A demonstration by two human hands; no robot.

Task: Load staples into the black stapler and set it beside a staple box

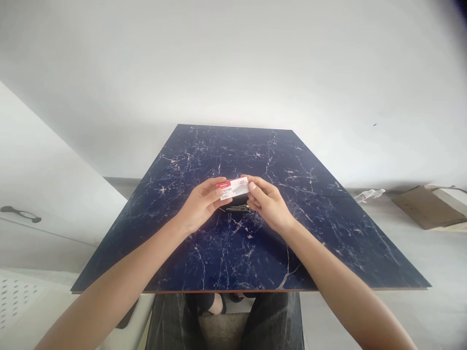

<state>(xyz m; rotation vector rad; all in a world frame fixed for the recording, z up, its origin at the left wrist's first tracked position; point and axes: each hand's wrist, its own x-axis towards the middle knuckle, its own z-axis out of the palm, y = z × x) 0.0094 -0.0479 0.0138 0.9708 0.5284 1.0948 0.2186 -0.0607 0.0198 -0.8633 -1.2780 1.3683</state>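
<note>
Forearms [127,278]: yours, cut off below.
Left hand [202,201], right hand [270,204]: you pinch opposite ends of the printed card [236,187].
Card: over the table [233,270], small print illegible.
Dark object [241,200]: partly hidden behind it, unclear.

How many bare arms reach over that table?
2: the left arm, left grip holding the printed item by its left end; the right arm, right grip at its right end. No others visible.

From here: plain pale wall [233,63] behind blue, white-veined table [233,267]. White cabinet front [44,160] with dark handle [12,210], left. Brown cardboard [425,206] on light floor [408,272], right. Soft light.
</note>
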